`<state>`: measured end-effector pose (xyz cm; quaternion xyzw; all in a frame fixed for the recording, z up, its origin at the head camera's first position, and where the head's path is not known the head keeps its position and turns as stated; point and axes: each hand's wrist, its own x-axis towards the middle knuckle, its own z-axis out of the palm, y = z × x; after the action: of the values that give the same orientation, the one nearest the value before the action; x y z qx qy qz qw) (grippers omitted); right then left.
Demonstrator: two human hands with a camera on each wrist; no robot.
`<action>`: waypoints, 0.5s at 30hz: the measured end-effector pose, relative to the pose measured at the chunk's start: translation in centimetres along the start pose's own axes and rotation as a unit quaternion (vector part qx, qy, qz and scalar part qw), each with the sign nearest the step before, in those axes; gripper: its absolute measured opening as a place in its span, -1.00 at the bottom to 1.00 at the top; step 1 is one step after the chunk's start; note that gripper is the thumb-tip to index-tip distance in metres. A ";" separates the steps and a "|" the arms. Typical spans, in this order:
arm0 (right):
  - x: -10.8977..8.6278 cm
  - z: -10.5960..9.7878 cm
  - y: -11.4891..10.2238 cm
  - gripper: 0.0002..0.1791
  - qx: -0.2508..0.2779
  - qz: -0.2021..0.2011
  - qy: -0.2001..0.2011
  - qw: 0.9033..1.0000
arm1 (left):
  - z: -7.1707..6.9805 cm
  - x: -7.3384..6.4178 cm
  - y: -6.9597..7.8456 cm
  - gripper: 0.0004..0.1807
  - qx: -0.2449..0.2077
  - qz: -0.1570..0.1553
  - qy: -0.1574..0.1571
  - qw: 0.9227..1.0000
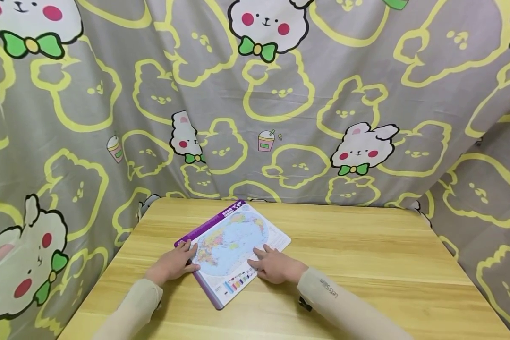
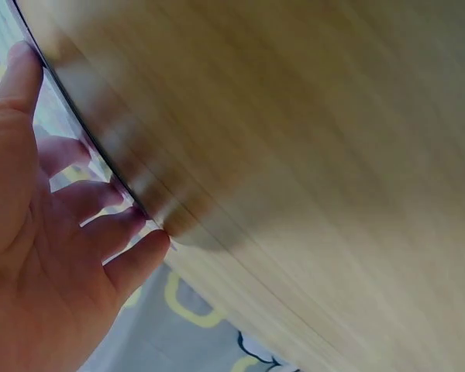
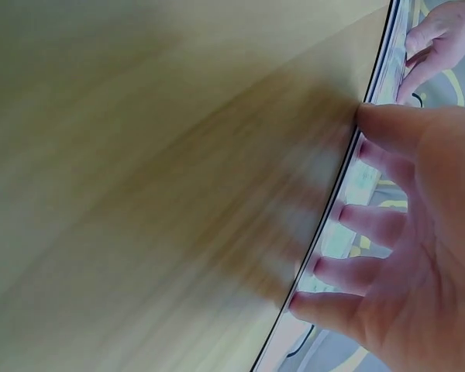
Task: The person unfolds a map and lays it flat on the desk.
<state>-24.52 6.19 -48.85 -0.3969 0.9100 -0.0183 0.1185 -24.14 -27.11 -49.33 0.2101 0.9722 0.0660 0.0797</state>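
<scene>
A flat world-map board (image 1: 234, 245) with a purple border lies tilted on the wooden table (image 1: 365, 264). My left hand (image 1: 176, 262) rests with straight fingers on the board's left edge. My right hand (image 1: 272, 264) lies flat on the board's lower right part, fingers spread. In the left wrist view the left hand (image 2: 54, 232) has its fingers laid against the board's thin dark edge (image 2: 101, 147). From the right wrist camera, the right hand (image 3: 403, 240) has its fingertips pressed on the board (image 3: 349, 225), and the other hand (image 3: 438, 43) shows at the top.
A grey curtain (image 1: 280, 94) printed with yellow and white bunnies hangs behind and around the table. The tabletop stretches bare to the right of the board. Long beige sleeves (image 1: 344, 302) cover both forearms.
</scene>
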 end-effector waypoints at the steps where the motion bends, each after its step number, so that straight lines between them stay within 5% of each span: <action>1: -0.2 0.0 0.1 -0.51 0.001 -0.001 0.000 1.000 | 0.0 0.0 0.2 -0.23 0.000 0.000 -0.001 1.000; 15: -2.4 0.3 1.4 -0.52 0.021 0.006 0.012 1.000 | 0.5 1.0 2.2 -0.20 0.030 0.013 -0.008 0.999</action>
<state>-23.90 8.91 -48.81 -0.3886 0.9131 -0.0413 0.1164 -24.09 -24.67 -49.60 0.2258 0.9702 0.0364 0.0801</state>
